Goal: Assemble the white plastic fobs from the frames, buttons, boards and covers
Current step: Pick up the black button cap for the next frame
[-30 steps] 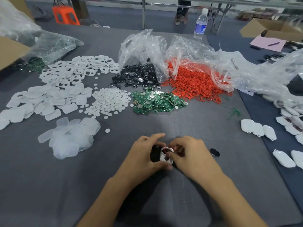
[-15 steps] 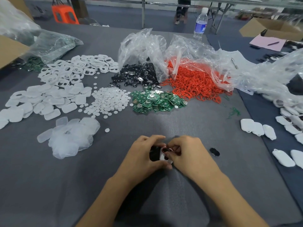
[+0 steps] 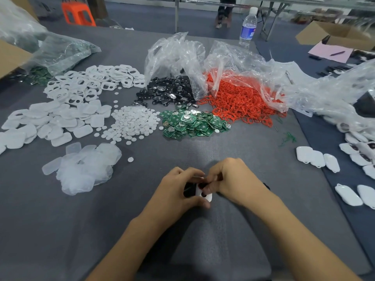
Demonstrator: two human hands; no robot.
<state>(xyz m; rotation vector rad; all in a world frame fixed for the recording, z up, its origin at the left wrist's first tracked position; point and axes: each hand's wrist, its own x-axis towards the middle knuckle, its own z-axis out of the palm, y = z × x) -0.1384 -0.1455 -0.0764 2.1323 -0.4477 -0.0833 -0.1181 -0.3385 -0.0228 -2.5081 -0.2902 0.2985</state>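
— Low in the middle of the frame, what are the hands on?

— A small white plastic fob frame (image 3: 206, 197), held just over the grey cloth-covered desk (image 3: 203, 155). The left hand (image 3: 178, 191) has its grip closed round it from the left, thumb under the near edge and fingers curled over the far side. The right hand (image 3: 233, 179) meets it from the right, its grip pinching down on the frame's top, where a dark red spot shows.

— A ring or a button?

— Too small to tell. Something dark also sits inside the left fingers, and I cannot name it.

— Which way does the frame lie?

— It is mostly covered. The bare white end points to the lower right, so I judge that its long axis runs from upper left to lower right, across the gap between the two hands.

— And the coming move?

— Probably pressing that part home, with the left hand bracing and the right pushing. After that comes a board. The heap of green square circuit boards (image 3: 192, 123) lies straight up the frame from the hands, slightly nearer the left. That hand carries the frame, so the right looks freer to reach.

— Anything else around?

— Red rubber rings (image 3: 241, 102) to the upper right of the boards, black buttons (image 3: 168, 92) above them, white covers (image 3: 50, 122) at the left and finished white fobs (image 3: 316, 159) at the right edge.
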